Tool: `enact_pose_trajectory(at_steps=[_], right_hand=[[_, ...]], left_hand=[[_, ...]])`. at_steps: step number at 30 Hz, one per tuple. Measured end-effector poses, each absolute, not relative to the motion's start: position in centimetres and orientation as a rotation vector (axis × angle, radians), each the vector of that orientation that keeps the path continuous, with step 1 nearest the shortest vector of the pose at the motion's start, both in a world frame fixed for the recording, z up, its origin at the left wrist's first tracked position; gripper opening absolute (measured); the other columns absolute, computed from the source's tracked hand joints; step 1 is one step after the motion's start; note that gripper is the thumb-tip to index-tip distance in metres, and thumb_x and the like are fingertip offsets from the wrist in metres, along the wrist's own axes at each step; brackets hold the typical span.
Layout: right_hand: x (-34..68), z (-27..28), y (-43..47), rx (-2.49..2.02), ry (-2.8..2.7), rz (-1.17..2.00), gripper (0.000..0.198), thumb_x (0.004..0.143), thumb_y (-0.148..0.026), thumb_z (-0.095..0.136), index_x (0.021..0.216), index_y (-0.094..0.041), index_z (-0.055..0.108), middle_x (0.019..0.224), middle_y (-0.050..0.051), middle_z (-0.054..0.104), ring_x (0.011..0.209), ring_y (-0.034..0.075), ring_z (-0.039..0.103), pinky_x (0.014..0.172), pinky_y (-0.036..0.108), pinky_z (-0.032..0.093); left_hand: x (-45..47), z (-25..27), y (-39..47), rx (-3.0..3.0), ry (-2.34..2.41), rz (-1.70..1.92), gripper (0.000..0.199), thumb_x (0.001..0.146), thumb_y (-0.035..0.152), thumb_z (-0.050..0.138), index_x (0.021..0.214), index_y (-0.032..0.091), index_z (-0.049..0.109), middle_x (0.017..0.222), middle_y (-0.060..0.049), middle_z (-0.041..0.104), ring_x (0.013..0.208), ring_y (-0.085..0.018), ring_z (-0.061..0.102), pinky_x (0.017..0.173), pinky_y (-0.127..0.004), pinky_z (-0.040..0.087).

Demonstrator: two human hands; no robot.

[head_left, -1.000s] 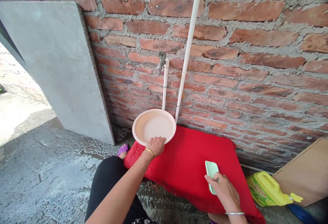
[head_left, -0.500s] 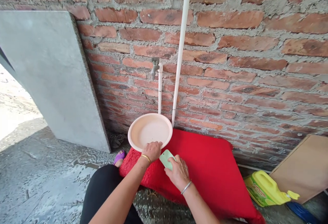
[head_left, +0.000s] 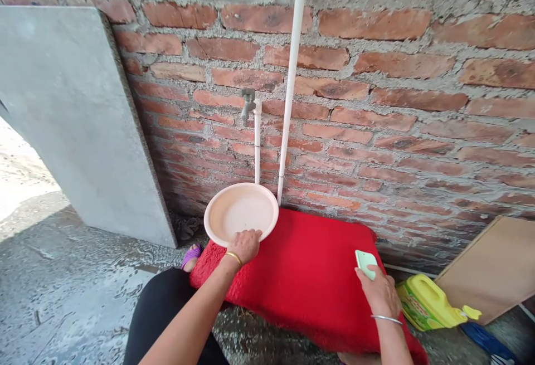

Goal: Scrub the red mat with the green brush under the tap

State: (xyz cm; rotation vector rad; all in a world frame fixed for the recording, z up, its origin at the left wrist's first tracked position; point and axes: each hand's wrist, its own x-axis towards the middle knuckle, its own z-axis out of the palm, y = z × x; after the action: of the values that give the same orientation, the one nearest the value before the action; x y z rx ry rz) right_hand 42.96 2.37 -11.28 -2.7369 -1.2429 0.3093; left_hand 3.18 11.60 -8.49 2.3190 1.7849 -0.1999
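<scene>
My left hand (head_left: 246, 246), with a gold bangle at the wrist, grips the near rim of a pale pink plastic basin (head_left: 246, 209). The basin is tilted a little towards me at the left end of a red cloth-covered surface (head_left: 309, 281). Over the right end of the cloth, my right hand (head_left: 382, 292), with a silver bangle, is closed on a flat mint-green rectangular thing (head_left: 365, 263). It has rounded corners; its underside is hidden, so I cannot tell its kind.
A grey tap (head_left: 247, 106) on a white pipe stands behind the basin, before a brick wall (head_left: 376, 97). At left leans a grey slab (head_left: 83, 120) over wet concrete. A yellow jug (head_left: 430, 301) and a brown board (head_left: 489, 270) are at right.
My right hand has moved from beside the basin to the right end of the red cloth, carrying the mint-green thing. My left hand stays on the basin's rim.
</scene>
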Motion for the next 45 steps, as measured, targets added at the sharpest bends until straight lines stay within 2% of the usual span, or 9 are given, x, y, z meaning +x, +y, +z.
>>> enact_pose_trajectory(at_steps=[5,9,13,19,27,34,39,42,45], right_hand=[[36.0,-11.4,4.0,-2.504,-1.509,0.375,0.046,0.103,-0.051,0.052,0.137,-0.026,0.071,0.122,0.013,0.07,0.108,0.027,0.074,0.086,0.035,0.055],[25.8,-11.8,5.6,-2.054,-1.965,0.448,0.03,0.092,-0.033,0.071,0.121,-0.029,0.078,0.118,0.006,0.069,0.109,0.023,0.071,0.097,0.03,0.05],[20.4,-11.7,6.4,-1.845,-2.221,0.537,0.029,0.086,-0.032,0.078,0.115,-0.033,0.08,0.121,0.003,0.07,0.114,0.023,0.067,0.106,0.033,0.045],[27.3,-10.8,7.8,-2.197,-1.965,0.492,0.034,0.094,-0.036,0.069,0.127,-0.032,0.078,0.125,0.007,0.069,0.117,0.023,0.069,0.103,0.031,0.048],[41.3,-9.8,5.4,-2.755,-1.283,0.376,0.06,0.106,-0.056,0.041,0.15,-0.021,0.063,0.121,0.018,0.07,0.107,0.029,0.076,0.088,0.037,0.056],[30.6,-11.9,7.1,-2.29,-1.738,0.47,0.038,0.096,-0.045,0.062,0.127,-0.027,0.075,0.12,0.009,0.069,0.105,0.025,0.074,0.086,0.032,0.055],[22.8,-13.1,8.8,-1.982,-2.007,0.514,0.03,0.08,-0.029,0.081,0.11,-0.034,0.081,0.117,0.001,0.072,0.114,0.021,0.069,0.1,0.027,0.049],[24.4,-12.8,9.9,-2.017,-1.983,0.474,0.029,0.083,-0.028,0.078,0.112,-0.033,0.081,0.118,0.003,0.07,0.113,0.022,0.069,0.1,0.029,0.048],[27.3,-12.3,11.0,-2.167,-1.863,0.434,0.028,0.091,-0.033,0.071,0.118,-0.029,0.079,0.112,0.006,0.068,0.102,0.023,0.071,0.088,0.031,0.051]], left_hand=[[3.2,-8.4,11.6,2.321,1.804,-0.213,0.046,0.108,0.022,0.036,0.145,0.024,0.064,0.14,-0.016,0.071,0.127,-0.032,0.07,0.106,-0.05,0.053],[3.2,-8.5,11.6,2.326,1.805,-0.219,0.044,0.108,0.022,0.037,0.142,0.022,0.065,0.136,-0.016,0.073,0.125,-0.033,0.071,0.104,-0.051,0.054],[3.2,-8.7,11.6,2.333,1.813,-0.207,0.042,0.109,0.024,0.039,0.142,0.022,0.065,0.137,-0.017,0.072,0.126,-0.033,0.071,0.104,-0.052,0.054],[3.1,-8.7,11.6,2.346,1.797,-0.195,0.044,0.107,0.019,0.038,0.142,0.021,0.065,0.133,-0.016,0.074,0.123,-0.032,0.072,0.103,-0.052,0.055],[3.2,-8.4,11.5,2.351,1.783,-0.204,0.046,0.106,0.018,0.037,0.143,0.021,0.065,0.137,-0.016,0.072,0.124,-0.032,0.071,0.103,-0.051,0.054],[3.1,-8.8,11.6,2.344,1.79,-0.19,0.044,0.107,0.019,0.038,0.141,0.021,0.065,0.135,-0.017,0.072,0.123,-0.032,0.071,0.102,-0.052,0.054],[3.2,-8.8,11.7,2.346,1.79,-0.186,0.042,0.105,0.018,0.039,0.137,0.02,0.066,0.131,-0.016,0.073,0.122,-0.032,0.071,0.102,-0.052,0.054],[3.3,-8.6,11.6,2.334,1.785,-0.187,0.042,0.105,0.016,0.04,0.138,0.02,0.066,0.132,-0.016,0.073,0.123,-0.032,0.071,0.102,-0.051,0.054],[3.4,-8.5,11.5,2.326,1.784,-0.185,0.043,0.106,0.017,0.039,0.139,0.021,0.066,0.137,-0.015,0.071,0.126,-0.032,0.07,0.104,-0.051,0.053]])
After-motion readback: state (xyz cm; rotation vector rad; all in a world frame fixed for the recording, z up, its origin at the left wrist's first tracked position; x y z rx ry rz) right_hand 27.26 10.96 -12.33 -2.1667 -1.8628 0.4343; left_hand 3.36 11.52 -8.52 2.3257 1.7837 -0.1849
